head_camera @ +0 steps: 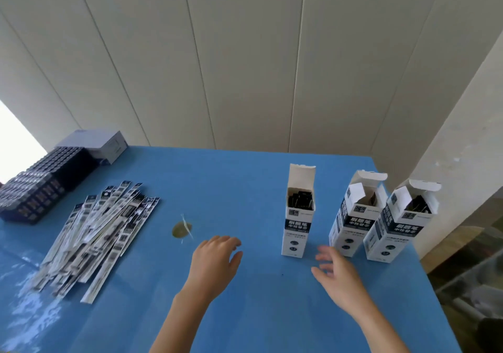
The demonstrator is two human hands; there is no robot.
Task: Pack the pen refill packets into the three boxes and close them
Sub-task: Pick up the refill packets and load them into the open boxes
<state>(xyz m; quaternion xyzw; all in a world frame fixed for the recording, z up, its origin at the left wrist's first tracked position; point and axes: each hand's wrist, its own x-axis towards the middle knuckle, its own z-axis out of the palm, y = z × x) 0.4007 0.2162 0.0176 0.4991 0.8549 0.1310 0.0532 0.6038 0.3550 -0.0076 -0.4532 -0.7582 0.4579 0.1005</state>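
Note:
Three tall white-and-black boxes stand upright on the right of the blue table, lids open: the left box, the middle box and the right box. Dark packet tops show inside each. A loose heap of long pen refill packets lies on the table's left. My left hand hovers over the table's middle, fingers spread, holding nothing. My right hand is in front of the left and middle boxes, fingers apart and empty.
A stack of dark boxes and a white carton sit at the far left corner. A brownish stain with a scrap of clear plastic marks the table's middle. The table's right edge drops off near the boxes.

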